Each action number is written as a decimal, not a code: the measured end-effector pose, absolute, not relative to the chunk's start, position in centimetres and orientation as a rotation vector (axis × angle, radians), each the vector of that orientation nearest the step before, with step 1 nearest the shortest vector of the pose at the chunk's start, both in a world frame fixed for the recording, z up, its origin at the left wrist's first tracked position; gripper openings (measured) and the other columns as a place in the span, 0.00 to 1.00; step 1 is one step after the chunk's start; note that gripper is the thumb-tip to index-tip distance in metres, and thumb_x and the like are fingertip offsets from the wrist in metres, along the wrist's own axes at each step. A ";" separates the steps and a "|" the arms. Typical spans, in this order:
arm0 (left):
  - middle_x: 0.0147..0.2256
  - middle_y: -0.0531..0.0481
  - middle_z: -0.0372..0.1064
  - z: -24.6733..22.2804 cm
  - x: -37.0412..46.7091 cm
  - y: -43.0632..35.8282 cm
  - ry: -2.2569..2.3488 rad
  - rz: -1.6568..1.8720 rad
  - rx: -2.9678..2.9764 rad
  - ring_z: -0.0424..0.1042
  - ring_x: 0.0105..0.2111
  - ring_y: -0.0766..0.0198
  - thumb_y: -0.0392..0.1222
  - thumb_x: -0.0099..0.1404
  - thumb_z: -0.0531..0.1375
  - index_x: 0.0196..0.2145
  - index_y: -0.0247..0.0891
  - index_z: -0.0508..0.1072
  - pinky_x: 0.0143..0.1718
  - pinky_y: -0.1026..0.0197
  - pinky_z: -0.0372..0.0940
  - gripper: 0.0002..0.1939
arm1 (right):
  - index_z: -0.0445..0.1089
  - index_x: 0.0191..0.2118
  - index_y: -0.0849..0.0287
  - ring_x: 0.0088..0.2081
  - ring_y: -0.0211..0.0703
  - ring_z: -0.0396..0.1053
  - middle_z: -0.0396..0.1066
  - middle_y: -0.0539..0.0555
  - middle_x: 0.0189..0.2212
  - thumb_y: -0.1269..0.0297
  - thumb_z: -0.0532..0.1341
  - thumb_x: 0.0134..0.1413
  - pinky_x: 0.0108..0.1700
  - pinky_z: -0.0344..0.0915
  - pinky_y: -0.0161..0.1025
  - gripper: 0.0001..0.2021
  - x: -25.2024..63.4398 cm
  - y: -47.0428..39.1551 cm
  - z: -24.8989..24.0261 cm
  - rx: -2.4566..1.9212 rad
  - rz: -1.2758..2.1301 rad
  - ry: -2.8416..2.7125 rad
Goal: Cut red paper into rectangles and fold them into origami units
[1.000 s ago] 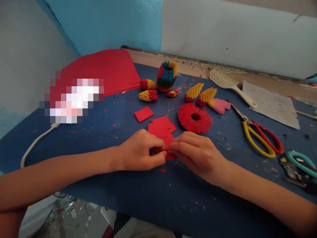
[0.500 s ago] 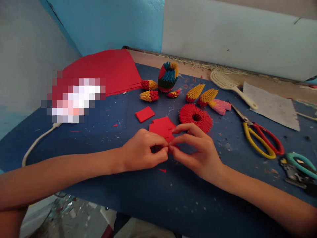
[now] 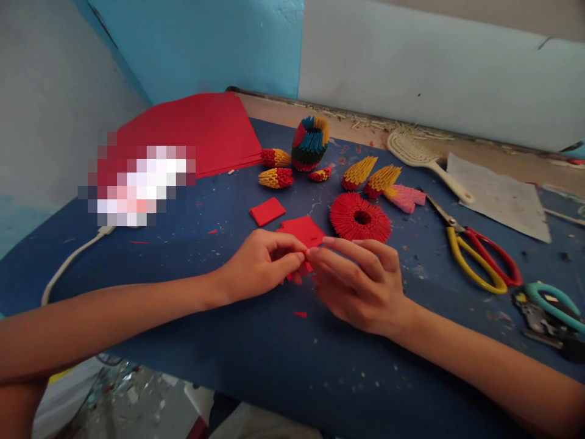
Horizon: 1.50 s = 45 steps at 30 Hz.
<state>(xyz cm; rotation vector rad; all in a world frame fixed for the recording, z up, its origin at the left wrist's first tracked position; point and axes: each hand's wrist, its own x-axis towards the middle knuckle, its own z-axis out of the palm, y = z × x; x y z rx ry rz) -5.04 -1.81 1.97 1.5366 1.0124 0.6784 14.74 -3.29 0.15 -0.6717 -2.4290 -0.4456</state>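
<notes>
My left hand (image 3: 262, 265) pinches a small piece of red paper, mostly hidden by the fingertips. Against it from the right, my right hand (image 3: 365, 280) has its thumb and index finger closed on the same small piece, its other fingers curved above. Just behind the fingertips lie red paper pieces (image 3: 304, 228) on the blue table. A small red paper stack (image 3: 267, 211) is further left. Behind my right hand sits a red ring of folded paper (image 3: 340, 216), with yellow-and-red paper cones (image 3: 360, 173) beyond it.
Large red sheets (image 3: 205, 131) lie at the back left beside a blurred bright object with a cable. A multicoloured paper pot (image 3: 311, 143) stands at the back. Scissors (image 3: 457, 228), a white brush (image 3: 414, 148), a white sheet (image 3: 498, 195) and a teal-handled tool (image 3: 555, 305) are on the right.
My right hand has turned, its palm now more hidden and its fingers reaching over towards my left fingertips. Both hands' meeting point has shifted slightly up and left.
</notes>
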 end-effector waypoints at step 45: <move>0.26 0.52 0.72 2.1 -5.6 -1.0 1.000 0.583 1.814 0.68 0.24 0.70 0.41 0.59 0.57 0.33 0.33 0.74 0.22 0.71 0.61 0.09 | 0.69 0.34 0.57 0.29 0.33 0.66 0.70 0.48 0.27 0.66 0.60 0.53 0.31 0.63 0.31 0.03 13.5 -2.7 -0.4 -1.045 1.235 -1.638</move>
